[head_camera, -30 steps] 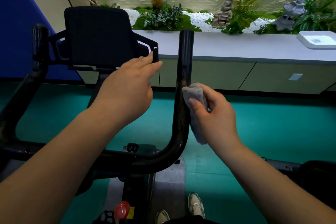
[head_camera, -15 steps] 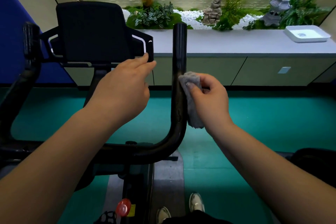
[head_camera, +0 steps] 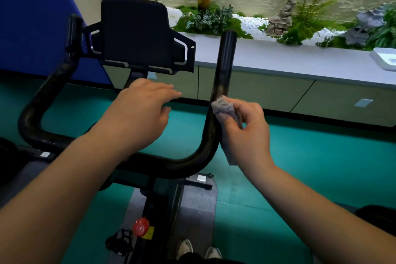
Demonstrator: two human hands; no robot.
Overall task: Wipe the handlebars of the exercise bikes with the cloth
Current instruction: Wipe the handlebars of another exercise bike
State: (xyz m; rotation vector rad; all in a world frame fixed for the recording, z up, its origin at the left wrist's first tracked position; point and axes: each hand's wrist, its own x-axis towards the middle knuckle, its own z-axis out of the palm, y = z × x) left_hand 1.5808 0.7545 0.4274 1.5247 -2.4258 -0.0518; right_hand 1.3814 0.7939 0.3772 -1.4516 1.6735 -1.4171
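The right hand (head_camera: 246,133) grips a grey cloth (head_camera: 224,108), fingers and thumb curled round it, and presses its bunched top against the right upright of the black handlebar (head_camera: 222,70), just above the bend where that bar curves down into the crossbar. A tail of the cloth hangs below the palm. Above the right hand the upright rises bare to its rounded end; beyond it there is open air as far as the long grey surface (head_camera: 278,58).

The left hand (head_camera: 141,111) hovers with fingers loosely straight and holding nothing, between the two uprights, its fingertips well short of the right bar and just below the lower edge of the black console (head_camera: 137,32). Open room lies between the two hands. The left upright stands well out past the left hand, against a blue wall panel (head_camera: 32,17).

Far beyond the right hand, at the surface's outer end, sits a white tray (head_camera: 385,59), cut by the frame edge; its contents cannot be told. Behind the surface a planter bed (head_camera: 252,21) holds green plants, white pebbles and small stone figures. Below both hands lie the teal floor (head_camera: 321,167), a red knob (head_camera: 140,227) on the frame, and two shoes (head_camera: 198,249).
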